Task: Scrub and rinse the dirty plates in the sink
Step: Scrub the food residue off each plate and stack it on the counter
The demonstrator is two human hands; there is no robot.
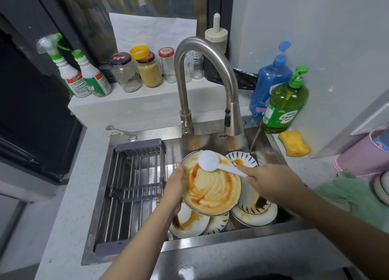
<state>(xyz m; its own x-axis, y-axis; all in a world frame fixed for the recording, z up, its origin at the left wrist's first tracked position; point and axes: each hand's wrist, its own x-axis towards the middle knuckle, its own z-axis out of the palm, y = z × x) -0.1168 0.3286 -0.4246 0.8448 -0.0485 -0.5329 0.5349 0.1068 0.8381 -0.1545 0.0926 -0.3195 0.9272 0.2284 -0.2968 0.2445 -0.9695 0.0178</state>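
A round plate (pixel 212 193) smeared with orange-red sauce is held tilted over the steel sink (pixel 210 240). My left hand (pixel 173 188) grips its left rim. My right hand (pixel 271 180) holds the handle of a white round-headed dish brush (pixel 209 161), whose head lies on the plate's upper edge. Several more dirty plates are stacked beneath: one at the lower left (pixel 189 223), one at the right (pixel 255 213), and a blue-patterned one (pixel 242 158) at the back. No water runs from the faucet (pixel 232 119).
A metal drying rack (pixel 130 187) fills the sink's left side. A yellow sponge (pixel 293 143), green soap bottle (pixel 285 107) and blue bottle (pixel 268 79) stand at the right. Jars (pixel 147 69) and spray bottles (pixel 84 77) line the back ledge. A green cloth (pixel 349 193) lies right.
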